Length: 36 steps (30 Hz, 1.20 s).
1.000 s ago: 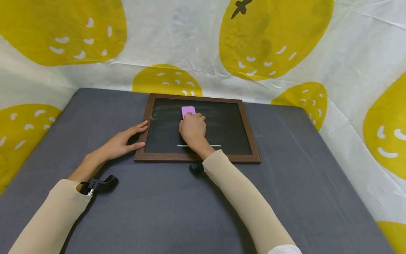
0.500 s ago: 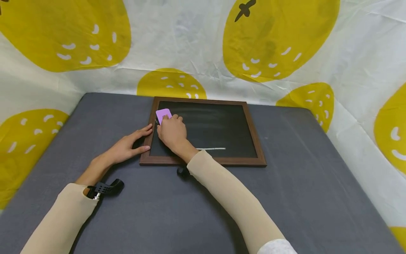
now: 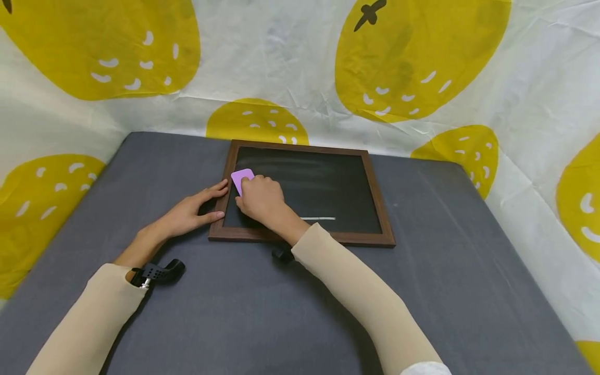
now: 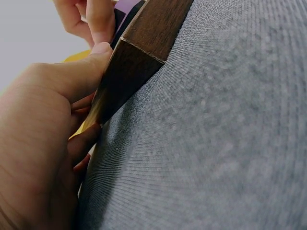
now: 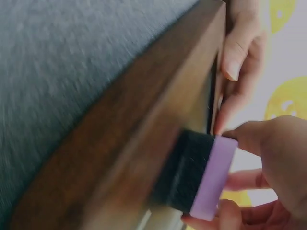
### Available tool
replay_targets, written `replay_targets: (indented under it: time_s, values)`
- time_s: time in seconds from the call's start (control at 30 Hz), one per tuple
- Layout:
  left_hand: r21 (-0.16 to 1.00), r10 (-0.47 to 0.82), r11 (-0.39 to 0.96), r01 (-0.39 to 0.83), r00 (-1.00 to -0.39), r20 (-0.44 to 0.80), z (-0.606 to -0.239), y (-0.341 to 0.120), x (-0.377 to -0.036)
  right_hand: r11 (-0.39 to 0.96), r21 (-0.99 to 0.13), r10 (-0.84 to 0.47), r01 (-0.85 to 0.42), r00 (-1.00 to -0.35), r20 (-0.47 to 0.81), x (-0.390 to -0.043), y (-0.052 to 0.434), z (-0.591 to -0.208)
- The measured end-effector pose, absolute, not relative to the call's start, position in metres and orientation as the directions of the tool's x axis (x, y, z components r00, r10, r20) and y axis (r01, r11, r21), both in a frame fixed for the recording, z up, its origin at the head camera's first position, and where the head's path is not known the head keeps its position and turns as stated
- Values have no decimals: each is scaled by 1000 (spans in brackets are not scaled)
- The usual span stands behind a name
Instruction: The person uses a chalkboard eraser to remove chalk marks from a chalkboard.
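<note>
We are seeing the fingers of the right hand [image 3: 260,200] curling round a purple eraser [image 3: 241,178], pinching it by its sides while its dark felt face is pressing on the blackboard [image 3: 328,182] close to the left frame; the eraser is sitting at about 11 o'clock from the knuckles. The left hand [image 3: 187,212], at 9 o'clock from the right one, is lying with straight, relaxed fingers, its thumb and forefinger touching the wooden frame's left edge near the close corner. A short white chalk line [image 3: 319,218] is showing at 3 o'clock from the right wrist. The board is resting flat on a grey table [image 3: 450,271], with a yellow-patterned cloth [image 3: 281,62] hanging behind at 12 o'clock.
</note>
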State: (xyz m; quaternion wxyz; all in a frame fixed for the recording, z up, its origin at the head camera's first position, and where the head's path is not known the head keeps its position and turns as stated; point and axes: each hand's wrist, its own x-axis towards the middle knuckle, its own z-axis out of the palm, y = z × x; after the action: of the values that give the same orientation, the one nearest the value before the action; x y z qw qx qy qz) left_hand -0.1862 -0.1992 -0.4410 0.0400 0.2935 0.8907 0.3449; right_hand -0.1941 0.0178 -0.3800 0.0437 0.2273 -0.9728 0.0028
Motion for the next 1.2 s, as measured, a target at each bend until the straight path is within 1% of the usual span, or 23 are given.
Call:
replay_targets:
  time_s: [0.1,0.27,0.43,0.5,0.7,0.93,1.03,1.2]
  values:
    - [641,549,589,492,-826,129,-440,-198,-188,894,-1,-447,-447,-894,41,-198,23,-374]
    - [638,543,597,486,-831,125,-439,-197,-188,904,-79,-422,-420,-906,-21,-207,25,-368]
    - [636,546,595,492,-828,130,-440,-194,-188,912,-141,-391,-384,-920,-23,-211,24,-369]
    - [640,546,590,492,-827,134,-441,-193,-188,908,-159,-395,-388,-919,-16,-211,26,-370]
    - [645,538,596,479,-834,123,-440,-193,-188,851,-178,-503,-494,-864,-8,-208,39,-368]
    - [643,528,603,472,-841,122,-439,-197,-187,764,-155,-636,-626,-771,-22,-203,55,-366]
    - [639,532,604,476,-838,122,-438,-197,-186,738,-141,-670,-660,-742,-35,-203,61,-366]
    - [636,527,613,468,-843,112,-438,-194,-187,707,-157,-703,-690,-710,-44,-206,70,-365]
